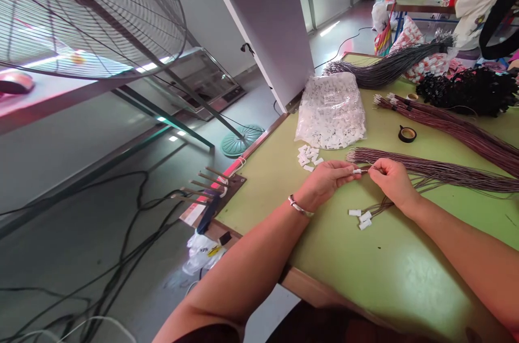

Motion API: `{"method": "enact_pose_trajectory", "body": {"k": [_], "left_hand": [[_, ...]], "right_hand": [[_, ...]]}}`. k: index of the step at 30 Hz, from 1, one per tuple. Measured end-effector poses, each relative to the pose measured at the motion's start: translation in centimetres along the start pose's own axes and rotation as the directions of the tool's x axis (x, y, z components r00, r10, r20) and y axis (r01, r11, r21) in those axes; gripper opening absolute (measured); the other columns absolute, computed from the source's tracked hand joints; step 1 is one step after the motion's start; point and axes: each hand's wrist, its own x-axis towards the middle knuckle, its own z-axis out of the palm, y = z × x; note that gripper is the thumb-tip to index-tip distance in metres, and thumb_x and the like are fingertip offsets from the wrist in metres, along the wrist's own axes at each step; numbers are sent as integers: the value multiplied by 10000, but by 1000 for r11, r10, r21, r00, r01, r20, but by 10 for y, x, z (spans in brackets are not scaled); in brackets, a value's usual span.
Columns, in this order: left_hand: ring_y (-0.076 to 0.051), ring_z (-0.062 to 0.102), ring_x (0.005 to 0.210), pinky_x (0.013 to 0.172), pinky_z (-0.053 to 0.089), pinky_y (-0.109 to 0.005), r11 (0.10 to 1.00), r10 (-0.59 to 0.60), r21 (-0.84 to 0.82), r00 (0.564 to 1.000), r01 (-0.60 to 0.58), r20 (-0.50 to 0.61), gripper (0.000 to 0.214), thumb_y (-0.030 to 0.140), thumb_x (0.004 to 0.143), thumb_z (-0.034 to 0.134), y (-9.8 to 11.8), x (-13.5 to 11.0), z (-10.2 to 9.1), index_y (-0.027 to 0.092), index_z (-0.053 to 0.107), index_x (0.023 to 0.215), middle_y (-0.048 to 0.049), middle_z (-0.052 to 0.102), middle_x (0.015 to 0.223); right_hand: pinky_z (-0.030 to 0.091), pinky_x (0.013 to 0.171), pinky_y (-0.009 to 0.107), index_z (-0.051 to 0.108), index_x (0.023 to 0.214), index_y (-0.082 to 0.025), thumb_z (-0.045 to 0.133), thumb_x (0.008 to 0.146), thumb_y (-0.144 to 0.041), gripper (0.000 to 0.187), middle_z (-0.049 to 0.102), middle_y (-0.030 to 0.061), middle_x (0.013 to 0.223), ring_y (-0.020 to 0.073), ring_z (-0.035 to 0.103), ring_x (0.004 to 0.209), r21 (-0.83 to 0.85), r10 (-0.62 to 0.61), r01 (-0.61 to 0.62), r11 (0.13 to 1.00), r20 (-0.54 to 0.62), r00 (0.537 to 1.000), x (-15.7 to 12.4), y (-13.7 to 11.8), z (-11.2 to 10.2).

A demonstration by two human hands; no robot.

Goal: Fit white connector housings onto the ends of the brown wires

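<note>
My left hand (329, 180) pinches a small white plastic connector (357, 171) between thumb and fingers. Just to its right, my right hand (391, 180) is closed on a thin brown wire (365, 168) whose end meets the connector; how deep it sits inside I cannot tell. Below the hands lie several brown wires fitted with white connectors (365, 217). A small pile of loose white connectors (308, 156) is beyond my left hand. Behind my right hand stretches a bundle of brown wires (446, 169) with bare metal tips at its left end.
On the green table (405, 273) stand a clear bag of white connectors (332, 111), black tape (406, 134), another brown wire bundle (450, 124), grey wires (389, 65) and black parts (470, 92). A pronged rack (214, 192) sits at the left edge. A large fan (93, 13) is upper left.
</note>
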Motion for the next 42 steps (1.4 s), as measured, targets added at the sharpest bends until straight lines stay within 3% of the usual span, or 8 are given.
{"method": "enact_pose_trajectory", "body": {"k": [8,19,28,33,36,39,41,42], "left_hand": [[-127,626,656,703,522,-285,889,312,357,950,-285,-20,137,221,646,758,-14,2,11,119,681,694,-40,697,692],[-130,627,639,693,525,-288,920,253,308,967,-240,-3,147,221,614,765,-16,5,9,125,665,663,-36,688,644],[-117,580,591,638,497,-270,896,276,369,961,-247,-28,147,219,582,771,-20,3,16,130,662,626,-14,659,606],[-111,575,553,595,483,-257,895,235,384,972,-228,28,166,268,630,743,-18,0,14,132,659,672,-25,657,607],[-115,555,527,535,444,-240,728,134,627,954,-278,268,119,262,669,707,-7,-10,9,145,692,682,-37,666,610],[-140,597,635,605,468,-241,525,26,720,855,-453,518,96,227,702,666,10,-20,-1,178,733,751,-52,709,746],[-166,615,741,705,488,-273,403,209,776,874,-485,438,144,213,748,607,22,-21,-13,194,735,813,-64,711,853],[-178,611,769,738,487,-297,316,376,859,884,-404,278,181,195,774,560,27,-20,-20,197,731,834,-68,702,868]], "right_hand": [[222,454,234,530,619,-180,565,685,-353,189,415,-52,513,81,300,478,14,35,-38,999,146,989,2,6,-1],[233,448,235,547,597,-179,545,646,-314,143,423,-46,488,84,306,465,-24,17,-13,1000,144,989,2,6,-3],[254,453,239,515,589,-196,536,670,-269,111,449,-48,460,91,342,449,-223,-56,86,971,137,989,-2,8,1],[286,460,242,544,600,-188,559,689,-287,133,475,-41,490,94,374,460,-112,-94,112,987,150,984,1,9,-8],[361,494,248,592,653,-179,587,726,-352,188,538,-21,551,105,456,488,33,-45,43,999,91,995,5,10,-14],[321,425,237,631,759,-176,626,720,-446,273,521,-35,548,85,410,427,180,66,-82,980,93,993,8,12,-14],[271,390,226,644,827,-170,646,702,-462,317,482,-50,528,71,354,404,217,87,-110,970,112,990,8,13,-12],[271,391,223,647,849,-166,647,702,-457,326,483,-48,535,70,354,411,219,80,-104,970,115,990,8,13,-11]]}}
